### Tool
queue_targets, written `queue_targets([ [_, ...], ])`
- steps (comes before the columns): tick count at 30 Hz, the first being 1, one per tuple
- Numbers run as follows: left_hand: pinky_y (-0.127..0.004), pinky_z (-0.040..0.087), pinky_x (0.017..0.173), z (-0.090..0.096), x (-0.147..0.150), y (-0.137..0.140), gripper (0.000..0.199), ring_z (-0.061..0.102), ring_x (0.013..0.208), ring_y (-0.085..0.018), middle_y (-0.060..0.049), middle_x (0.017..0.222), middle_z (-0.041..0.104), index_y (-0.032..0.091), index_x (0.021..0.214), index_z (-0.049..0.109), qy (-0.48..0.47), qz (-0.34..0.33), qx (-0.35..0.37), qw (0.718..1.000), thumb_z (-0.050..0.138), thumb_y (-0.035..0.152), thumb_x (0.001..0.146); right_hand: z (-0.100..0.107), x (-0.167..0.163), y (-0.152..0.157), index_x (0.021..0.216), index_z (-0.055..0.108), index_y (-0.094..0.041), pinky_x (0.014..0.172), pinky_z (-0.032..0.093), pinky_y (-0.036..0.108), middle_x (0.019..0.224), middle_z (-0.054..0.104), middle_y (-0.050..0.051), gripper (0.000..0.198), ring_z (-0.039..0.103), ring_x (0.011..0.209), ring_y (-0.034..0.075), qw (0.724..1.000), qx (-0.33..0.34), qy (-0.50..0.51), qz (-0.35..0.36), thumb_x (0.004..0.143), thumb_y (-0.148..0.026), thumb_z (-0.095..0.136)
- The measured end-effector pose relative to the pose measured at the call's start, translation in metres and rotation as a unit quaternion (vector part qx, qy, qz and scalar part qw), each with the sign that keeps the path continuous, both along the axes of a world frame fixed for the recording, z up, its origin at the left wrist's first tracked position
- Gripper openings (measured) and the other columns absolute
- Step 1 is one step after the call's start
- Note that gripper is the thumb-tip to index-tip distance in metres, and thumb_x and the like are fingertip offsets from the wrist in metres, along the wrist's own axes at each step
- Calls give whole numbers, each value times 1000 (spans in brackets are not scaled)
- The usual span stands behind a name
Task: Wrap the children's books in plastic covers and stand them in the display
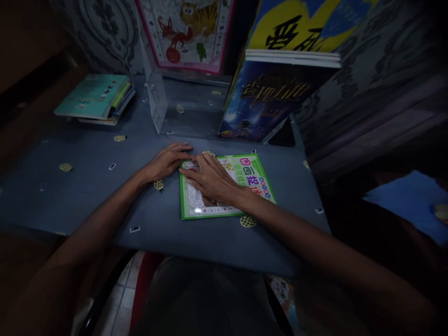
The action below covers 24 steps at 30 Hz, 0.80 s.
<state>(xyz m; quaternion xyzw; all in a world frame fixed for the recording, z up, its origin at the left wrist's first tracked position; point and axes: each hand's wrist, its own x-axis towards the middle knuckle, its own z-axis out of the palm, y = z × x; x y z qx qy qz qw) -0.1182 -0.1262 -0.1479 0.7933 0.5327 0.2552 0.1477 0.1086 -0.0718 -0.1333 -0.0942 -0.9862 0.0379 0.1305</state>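
Note:
A green-edged picture book with colourful Chinese characters lies shut and flat on the table. My right hand rests on its cover, palm down, with the fingers stretched toward the book's upper left corner. Just beside that corner is my left hand, its fingers extended and its fingertips close to the book's edge and to my right fingers. Whether the two hands touch is hard to make out. Part of the cover drawing is hidden under my right hand and wrist.
A clear acrylic stand at the back holds a pink-framed animal book and several upright books, a dark blue one in front. Teal-topped stacked books sit at the back left of the grey-blue tablecloth. Blue material lies at right.

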Motion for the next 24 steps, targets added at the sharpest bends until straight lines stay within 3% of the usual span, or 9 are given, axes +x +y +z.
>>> queue_targets([
  [9, -54, 38, 117, -6, -3, 2, 34, 48, 143, -26, -11, 145, 61, 26, 129, 69, -1, -7, 15, 1000, 48, 28, 103, -6, 9, -15, 131, 68, -29, 89, 43, 42, 108, 52, 11, 33, 44, 100, 26, 997, -58, 35, 39, 105, -32, 48],
  [15, -54, 38, 117, -5, -3, 1, 34, 49, 142, -26, -9, 146, 60, 29, 131, 68, -4, -5, 9, 1000, 48, 29, 103, 2, 25, -36, 127, 69, -31, 88, 44, 41, 107, 54, 10, 29, 44, 100, 25, 994, -93, 16, 58, 104, -32, 51],
  [24, -53, 38, 117, -6, -4, 1, 33, 49, 142, -25, -9, 145, 61, 29, 130, 68, -3, -11, 16, 1000, 47, 30, 104, -3, 47, -61, 132, 66, -31, 94, 45, 42, 114, 56, 11, 32, 46, 105, 26, 993, -92, 33, 73, 102, -30, 56],
])
